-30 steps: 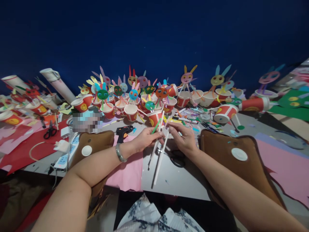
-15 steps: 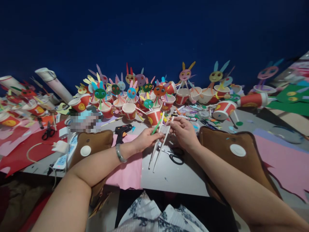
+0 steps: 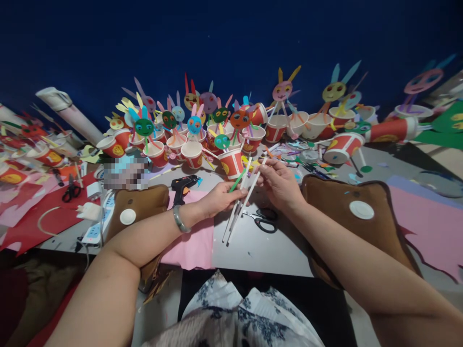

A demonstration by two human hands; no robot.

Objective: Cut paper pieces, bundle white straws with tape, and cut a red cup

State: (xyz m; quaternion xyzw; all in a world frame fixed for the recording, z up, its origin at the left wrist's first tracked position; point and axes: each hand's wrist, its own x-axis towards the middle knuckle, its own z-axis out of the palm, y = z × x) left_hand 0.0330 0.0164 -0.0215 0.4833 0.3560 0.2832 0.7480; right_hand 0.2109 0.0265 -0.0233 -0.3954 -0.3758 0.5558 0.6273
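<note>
My left hand (image 3: 220,198), with a bracelet (image 3: 180,219) at its wrist, is closed on a few long white strips (image 3: 234,220) and a short green strip (image 3: 238,180). The white strips slant down past my fingers towards the table's front. Higher up, my right hand (image 3: 280,185) pinches the upper end of one of them between thumb and fingers. Just below my hands, black-handled scissors (image 3: 265,224) lie on the grey table. Left of my left hand sits a black glue gun (image 3: 183,185), with pink sheet material (image 3: 193,246) in front of it.
Red-and-white paper cups (image 3: 191,155) with rabbit-faced figures crowd the back, below a dark blue wall (image 3: 231,43). Brown cushion-like pads (image 3: 334,217) flank my arms. A power strip (image 3: 97,224) and another pair of scissors (image 3: 71,189) lie to the left.
The view has shifted slightly. My right hand has moved a little, and the white strips now lie closer together at their lower ends. Both hands keep their grip.
</note>
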